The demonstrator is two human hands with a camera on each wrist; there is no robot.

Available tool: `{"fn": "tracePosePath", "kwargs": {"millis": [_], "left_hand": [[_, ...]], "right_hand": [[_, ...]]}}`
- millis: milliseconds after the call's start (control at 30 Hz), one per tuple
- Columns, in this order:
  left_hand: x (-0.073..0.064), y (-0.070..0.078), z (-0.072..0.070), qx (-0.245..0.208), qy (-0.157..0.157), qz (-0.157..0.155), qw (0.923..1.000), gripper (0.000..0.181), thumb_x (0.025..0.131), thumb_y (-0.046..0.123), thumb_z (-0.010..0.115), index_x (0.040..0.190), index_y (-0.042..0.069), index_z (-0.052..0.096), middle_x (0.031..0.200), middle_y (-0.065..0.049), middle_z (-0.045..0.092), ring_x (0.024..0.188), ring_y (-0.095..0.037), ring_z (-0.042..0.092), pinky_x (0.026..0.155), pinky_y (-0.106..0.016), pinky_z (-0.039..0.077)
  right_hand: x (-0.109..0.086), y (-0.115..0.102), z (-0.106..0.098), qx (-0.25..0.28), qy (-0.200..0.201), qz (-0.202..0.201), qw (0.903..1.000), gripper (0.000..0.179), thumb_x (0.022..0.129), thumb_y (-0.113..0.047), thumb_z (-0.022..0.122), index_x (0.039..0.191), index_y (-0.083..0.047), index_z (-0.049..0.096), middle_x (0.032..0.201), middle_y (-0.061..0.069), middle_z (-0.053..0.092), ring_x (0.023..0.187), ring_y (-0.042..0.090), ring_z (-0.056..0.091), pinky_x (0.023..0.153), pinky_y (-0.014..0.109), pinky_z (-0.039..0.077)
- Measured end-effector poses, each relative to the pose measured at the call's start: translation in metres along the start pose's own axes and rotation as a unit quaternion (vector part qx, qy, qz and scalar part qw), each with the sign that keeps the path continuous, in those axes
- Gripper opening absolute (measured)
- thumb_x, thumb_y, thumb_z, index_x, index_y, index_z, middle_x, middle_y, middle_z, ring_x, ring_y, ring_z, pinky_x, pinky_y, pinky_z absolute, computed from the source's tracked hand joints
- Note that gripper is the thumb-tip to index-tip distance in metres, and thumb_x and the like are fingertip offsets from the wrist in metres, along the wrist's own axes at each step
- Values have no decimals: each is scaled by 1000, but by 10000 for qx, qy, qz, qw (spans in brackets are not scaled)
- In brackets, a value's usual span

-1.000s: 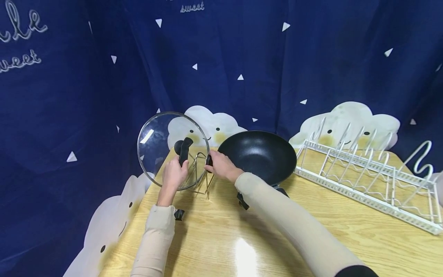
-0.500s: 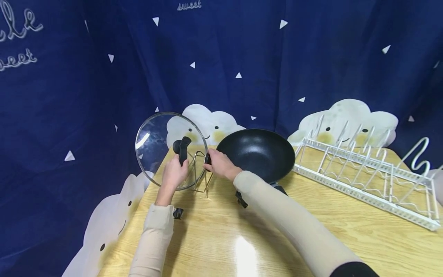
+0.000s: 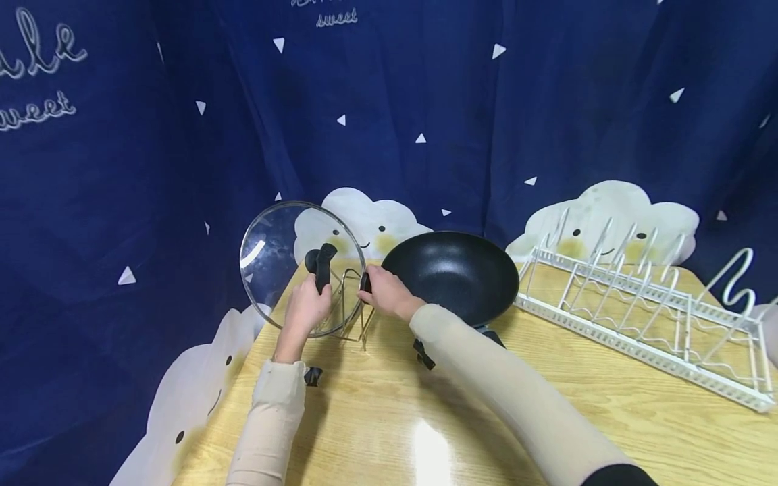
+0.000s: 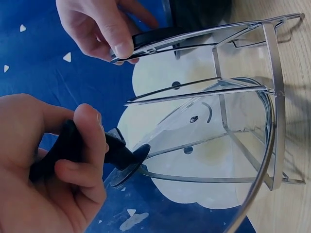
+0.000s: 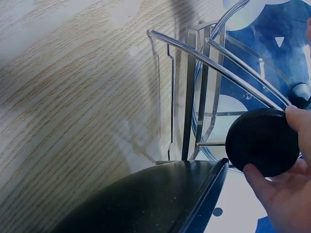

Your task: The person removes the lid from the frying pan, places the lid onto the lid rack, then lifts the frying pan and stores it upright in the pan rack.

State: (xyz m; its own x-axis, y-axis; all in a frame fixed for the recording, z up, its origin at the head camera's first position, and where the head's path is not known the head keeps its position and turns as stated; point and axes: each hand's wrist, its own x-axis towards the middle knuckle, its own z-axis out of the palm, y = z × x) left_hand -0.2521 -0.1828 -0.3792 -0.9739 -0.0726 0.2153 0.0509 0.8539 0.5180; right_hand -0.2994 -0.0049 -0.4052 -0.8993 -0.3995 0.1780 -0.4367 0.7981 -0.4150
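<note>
A clear glass lid (image 3: 273,266) with a metal rim stands tilted up at the table's left end. My left hand (image 3: 306,307) grips its black handle (image 3: 324,268), fingers curled round it in the left wrist view. The lid's lower rim sits within a wire rack (image 4: 278,104). My right hand (image 3: 389,291) pinches a round black disc (image 5: 262,141) at the top of this rack, thumb and fingers at the disc's edge. Just right of the rack is a black wok (image 3: 452,277), tilted with its inside towards me; the right forearm covers part of it.
A white wire dish rack (image 3: 635,332) lies along the right of the wooden table (image 3: 365,425). Behind the table hangs a dark blue curtain (image 3: 389,88) with cloud prints. The wok's edge comes close to the wire rack in the right wrist view.
The head view shifts slightly. Both hands keep their holds on the lid handle and the rack's disc, and nothing on the table visibly moves.
</note>
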Motion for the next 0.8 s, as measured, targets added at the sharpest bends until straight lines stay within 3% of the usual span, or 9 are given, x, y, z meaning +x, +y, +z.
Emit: {"fn": "tracePosePath", "kwargs": {"millis": [467,800], "left_hand": [[0,5,-5,40,-104,-140,9998,45,95,26,45,127,-6,48,101,-28,62,83,-40,62,68,-50,48],[-1,5,-11,-88,-156,-174,9997,28,95,23,45,109,1,55,82,-17,61,66,-30,59,55,-39,44]], "right_hand": [[-1,-2,-4,8,-176,22,9998,38,93,-37,58,114,-7,47,100,4,53,83,19,55,71,34,47],[-1,-2,-7,-211,-247,-99,9994,45,94,-36,58,124,-5,47,116,9,55,102,23,57,85,37,48]]}}
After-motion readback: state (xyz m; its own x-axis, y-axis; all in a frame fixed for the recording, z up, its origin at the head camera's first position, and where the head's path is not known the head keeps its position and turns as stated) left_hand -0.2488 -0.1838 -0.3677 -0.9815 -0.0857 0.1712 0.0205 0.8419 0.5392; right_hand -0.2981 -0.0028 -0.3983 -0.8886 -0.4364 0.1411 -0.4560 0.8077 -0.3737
